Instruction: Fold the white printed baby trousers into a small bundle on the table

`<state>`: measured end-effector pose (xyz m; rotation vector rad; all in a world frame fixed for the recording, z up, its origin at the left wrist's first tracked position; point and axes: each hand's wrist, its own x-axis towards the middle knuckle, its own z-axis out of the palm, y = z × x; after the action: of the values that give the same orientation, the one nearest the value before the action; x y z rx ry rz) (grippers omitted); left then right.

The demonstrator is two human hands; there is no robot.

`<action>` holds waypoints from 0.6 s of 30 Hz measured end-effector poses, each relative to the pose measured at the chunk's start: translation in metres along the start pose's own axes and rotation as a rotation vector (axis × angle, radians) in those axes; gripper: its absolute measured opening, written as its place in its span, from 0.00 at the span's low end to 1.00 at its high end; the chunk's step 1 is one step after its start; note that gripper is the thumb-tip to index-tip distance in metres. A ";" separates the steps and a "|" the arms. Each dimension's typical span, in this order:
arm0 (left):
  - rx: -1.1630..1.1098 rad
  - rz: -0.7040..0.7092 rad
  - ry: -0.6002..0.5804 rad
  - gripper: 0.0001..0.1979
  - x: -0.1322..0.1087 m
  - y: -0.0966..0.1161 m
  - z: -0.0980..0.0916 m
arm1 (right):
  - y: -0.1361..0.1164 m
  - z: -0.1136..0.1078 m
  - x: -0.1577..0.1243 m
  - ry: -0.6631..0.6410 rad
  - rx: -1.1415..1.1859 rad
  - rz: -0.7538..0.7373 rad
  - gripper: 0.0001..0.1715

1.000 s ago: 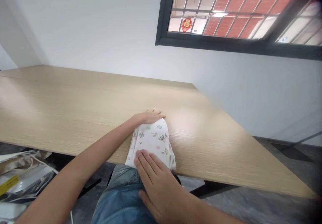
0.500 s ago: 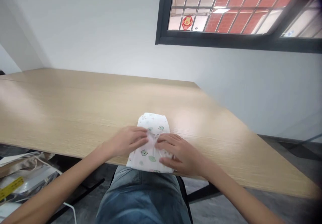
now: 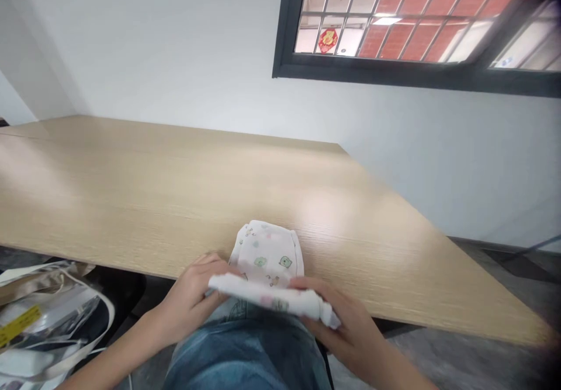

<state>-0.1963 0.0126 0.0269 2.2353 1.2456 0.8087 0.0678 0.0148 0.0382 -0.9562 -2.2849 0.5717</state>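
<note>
A white printed cloth with small green and brown animal and leaf figures lies at the table's near edge. Its far part is flat on the wood, while its near part is lifted into a raised fold above my lap. My left hand grips the left end of that fold, thumb on the near side. On the right end, my right hand holds the fold, its fingers partly behind the cloth. What kind of cloth article it is I cannot make out.
The light wooden table reaches back to a white wall. At the lower left, below the table edge, is a pile of packages with a white strap. A dark-framed window with bars sits at the upper right.
Both hands have moved toward my body and outward to the cloth's sides. The near part of the cloth has been lifted off the table, and the whole piece has slid nearer.
</note>
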 end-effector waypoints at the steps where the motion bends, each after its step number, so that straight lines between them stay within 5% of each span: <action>1: -0.041 -0.105 0.037 0.18 0.009 0.003 0.001 | -0.002 0.001 0.007 0.074 0.034 0.106 0.13; 6: -0.002 -0.455 0.159 0.18 0.052 0.003 0.009 | 0.017 0.009 0.052 0.273 0.054 0.418 0.16; 10: 0.097 -0.541 0.218 0.23 0.060 0.004 0.015 | 0.034 0.011 0.068 0.320 -0.131 0.357 0.21; 14: 0.362 -0.317 0.366 0.25 0.066 0.016 0.028 | 0.019 0.018 0.073 0.295 -0.362 0.087 0.21; 18: 0.445 -0.141 0.197 0.20 0.076 0.016 0.037 | 0.009 0.023 0.076 0.061 -0.398 0.076 0.22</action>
<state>-0.1296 0.0670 0.0305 2.4086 1.8048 0.7701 0.0138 0.0738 0.0428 -1.2321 -2.3600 0.1123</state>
